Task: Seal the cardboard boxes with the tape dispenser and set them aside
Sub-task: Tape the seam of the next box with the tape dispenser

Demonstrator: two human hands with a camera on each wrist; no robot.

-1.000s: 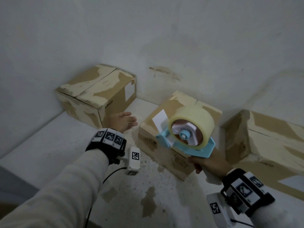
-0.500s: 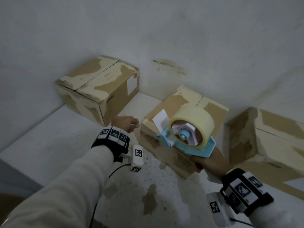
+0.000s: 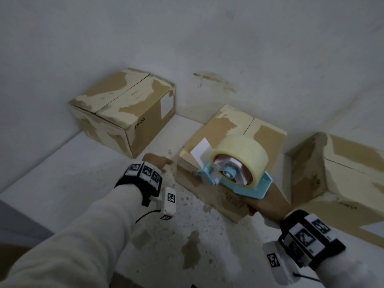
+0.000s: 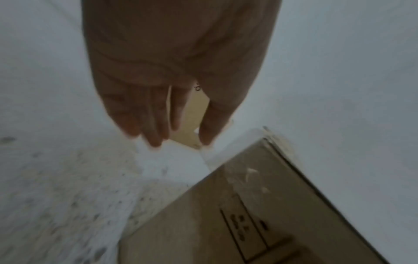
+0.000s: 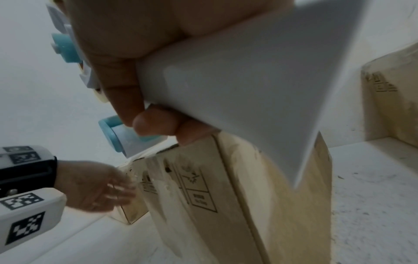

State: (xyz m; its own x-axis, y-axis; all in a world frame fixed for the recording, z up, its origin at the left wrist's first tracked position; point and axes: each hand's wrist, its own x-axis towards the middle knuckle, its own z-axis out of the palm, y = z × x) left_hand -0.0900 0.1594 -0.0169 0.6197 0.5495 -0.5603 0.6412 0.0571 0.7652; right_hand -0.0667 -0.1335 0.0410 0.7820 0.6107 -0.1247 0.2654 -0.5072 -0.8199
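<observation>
My right hand (image 3: 266, 204) grips the handle of a light blue tape dispenser (image 3: 239, 171) with a wide roll of pale tape, held over the near corner of the middle cardboard box (image 3: 226, 129). The fingers (image 5: 153, 125) wrap round the white handle (image 5: 237, 80) in the right wrist view. My left hand (image 3: 158, 161) hangs open with straight fingers (image 4: 156, 121) just left of that box (image 4: 260, 214), holding nothing. A second closed box (image 3: 124, 109) sits at the back left in the corner. A third box (image 3: 340, 171) stands at the right.
All the boxes stand on a white, paint-worn surface (image 3: 62, 179) against white walls. Brown stains (image 3: 191, 250) mark the surface near me. Its near left edge (image 3: 25, 217) drops off at the lower left.
The view has shifted so the boxes sit lower and nearer. My left hand has drawn closer to the middle box's left side. The dispenser stays held over the box's near corner.
</observation>
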